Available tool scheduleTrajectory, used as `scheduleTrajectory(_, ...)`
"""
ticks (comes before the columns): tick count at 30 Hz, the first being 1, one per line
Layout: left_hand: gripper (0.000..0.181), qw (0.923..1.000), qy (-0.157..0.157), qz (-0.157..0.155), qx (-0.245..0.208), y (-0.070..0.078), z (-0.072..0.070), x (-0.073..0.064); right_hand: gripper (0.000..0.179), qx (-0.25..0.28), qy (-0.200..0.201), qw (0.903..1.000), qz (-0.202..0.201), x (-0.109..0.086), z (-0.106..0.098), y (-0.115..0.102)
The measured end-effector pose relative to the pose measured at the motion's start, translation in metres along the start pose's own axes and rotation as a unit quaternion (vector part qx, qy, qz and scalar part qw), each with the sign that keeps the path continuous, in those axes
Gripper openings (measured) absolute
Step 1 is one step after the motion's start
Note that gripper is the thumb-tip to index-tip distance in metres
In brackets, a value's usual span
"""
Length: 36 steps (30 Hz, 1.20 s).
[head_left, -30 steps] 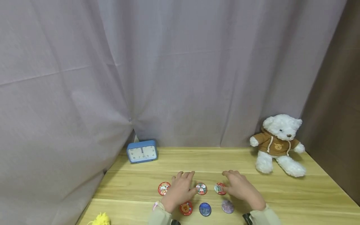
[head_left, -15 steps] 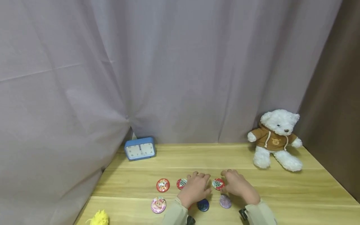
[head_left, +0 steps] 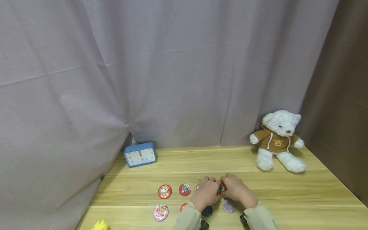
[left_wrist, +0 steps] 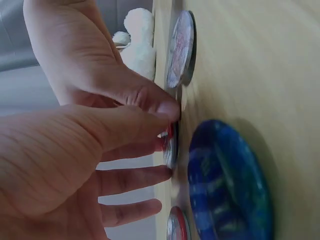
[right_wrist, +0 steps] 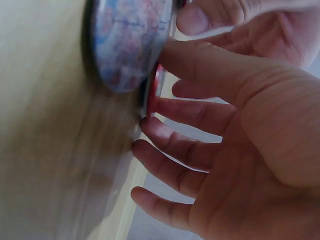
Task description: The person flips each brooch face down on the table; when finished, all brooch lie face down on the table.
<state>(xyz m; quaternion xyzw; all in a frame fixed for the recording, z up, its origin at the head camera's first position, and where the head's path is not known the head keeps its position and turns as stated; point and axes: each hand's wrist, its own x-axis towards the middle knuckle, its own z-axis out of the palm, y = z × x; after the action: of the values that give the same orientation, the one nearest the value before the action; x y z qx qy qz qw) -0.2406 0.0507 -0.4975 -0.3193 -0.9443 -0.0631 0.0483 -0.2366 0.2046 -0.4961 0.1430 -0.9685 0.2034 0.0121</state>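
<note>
Both hands meet at a round red button badge with a green tree design (head_left: 222, 188) on the wooden table. My left hand (head_left: 205, 194) pinches its left edge, while my right hand (head_left: 237, 192) pinches it from the right. In the left wrist view the two thumbs come together over the badge (left_wrist: 172, 145), and fingers reach its far edge. Nearer me lie a dark blue badge (head_left: 207, 211) and a pale purple badge (head_left: 228, 206). Another red badge (head_left: 197, 186) is mostly hidden behind my left hand.
Left of the hands lie a red tree badge (head_left: 184, 189), a red patterned badge (head_left: 164, 191) and a pink badge (head_left: 160, 212). A blue clock (head_left: 140, 155) and a white teddy bear (head_left: 278, 140) stand at the back. Something yellow and fluffy (head_left: 100, 225) is at front left.
My left hand has moved right, past the left badges, to the red tree badge. My right hand's fingers have closed in on the same badge.
</note>
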Motion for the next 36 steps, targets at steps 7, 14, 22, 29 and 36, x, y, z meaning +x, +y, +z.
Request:
scheduleTrajectory(7, 0.023, 0.9999, -0.004, -0.005, -0.010, -0.002, 0.009, 0.003, 0.032, 0.002, 0.018, 0.9998, -0.008, -0.002, 0.004, 0.003)
scheduleTrajectory(14, 0.026, 0.9996, -0.004, -0.015, -0.023, -0.007, 0.012, 0.003, 0.034, 0.003, 0.034, 0.9992, -0.020, -0.001, 0.006, 0.007)
scheduleTrajectory(22, 0.027, 0.9989, 0.026, -0.007, -0.039, -0.010, 0.010, 0.004, 0.032, 0.011, 0.044, 0.9964, -0.071, -0.003, 0.002, 0.014)
scheduleTrajectory(29, 0.024, 0.9972, 0.062, 0.020, -0.036, -0.011, 0.010, 0.002, 0.018, 0.046, 0.029, 0.9928, -0.107, -0.007, -0.003, 0.018)
scheduleTrajectory(36, 0.002, 0.9927, 0.089, 0.029, -0.076, -0.020, 0.004, 0.002, 0.010, 0.079, 0.035, 0.9867, -0.137, -0.002, -0.009, 0.015)
